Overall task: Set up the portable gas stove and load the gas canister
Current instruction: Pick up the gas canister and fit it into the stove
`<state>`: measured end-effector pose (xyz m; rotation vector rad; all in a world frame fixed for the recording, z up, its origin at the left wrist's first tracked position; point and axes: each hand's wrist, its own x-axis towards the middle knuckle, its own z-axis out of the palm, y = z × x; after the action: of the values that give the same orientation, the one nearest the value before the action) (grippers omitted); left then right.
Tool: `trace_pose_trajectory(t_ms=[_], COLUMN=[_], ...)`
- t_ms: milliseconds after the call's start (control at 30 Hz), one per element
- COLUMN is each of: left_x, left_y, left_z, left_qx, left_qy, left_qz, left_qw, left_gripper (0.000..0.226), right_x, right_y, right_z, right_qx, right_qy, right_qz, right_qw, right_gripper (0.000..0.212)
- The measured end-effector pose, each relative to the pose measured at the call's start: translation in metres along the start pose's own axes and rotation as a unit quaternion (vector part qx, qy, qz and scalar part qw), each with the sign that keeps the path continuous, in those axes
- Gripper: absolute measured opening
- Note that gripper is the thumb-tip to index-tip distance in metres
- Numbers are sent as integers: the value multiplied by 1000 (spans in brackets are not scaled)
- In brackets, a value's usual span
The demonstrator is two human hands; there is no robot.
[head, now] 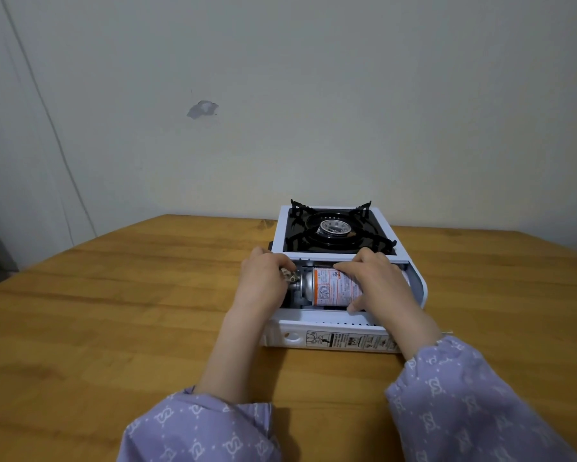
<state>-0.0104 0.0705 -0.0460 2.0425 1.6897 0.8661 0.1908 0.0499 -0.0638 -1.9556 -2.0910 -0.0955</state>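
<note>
Head view. Portable gas stove (343, 261), white body, sits on the wooden worktop (120, 295) near the far edge, close to the pale wall (280, 95). Black pan support (338, 230) with four raised prongs surrounds the silver burner head (335, 227) on the far half of the stove.

Canister compartment on the near half stands uncovered; its flap (333, 338), carrying a printed warning label, lies folded down toward the person, resting on the worktop.

Gas canister (335, 290), white with orange print, lies on its side inside the compartment, silver shoulder and valve end pointing left.

Right hand (377, 281) lies over the canister body: fingers across the top, thumb at the near lower side, grip clamped on the can. Left hand (263, 278) is at the left end of the compartment, fingers curled beside the valve end near a small metal fitting (290, 275); whether that grip pinches anything, cannot tell.

Both forearms wear lilac patterned sleeves (463, 395).
</note>
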Motion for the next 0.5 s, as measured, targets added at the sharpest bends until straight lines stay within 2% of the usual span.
trace_pose_trajectory(t_ms=[300, 400, 500], left_x=[-1, -1, 0], left_y=[0, -1, -1], left_z=[-3, -4, -4], left_qx=[-2, 12, 18], left_qy=[-12, -18, -18], left_qz=[12, 19, 26], left_qw=[1000, 1000, 999], left_gripper=[39, 39, 39], right_x=[0, -4, -13], right_y=[1, 0, 0], right_z=[4, 2, -7], right_qx=[21, 68, 85], right_qy=[4, 9, 51], right_qz=[2, 12, 10], right_qw=[1000, 998, 995], right_gripper=[89, 83, 74])
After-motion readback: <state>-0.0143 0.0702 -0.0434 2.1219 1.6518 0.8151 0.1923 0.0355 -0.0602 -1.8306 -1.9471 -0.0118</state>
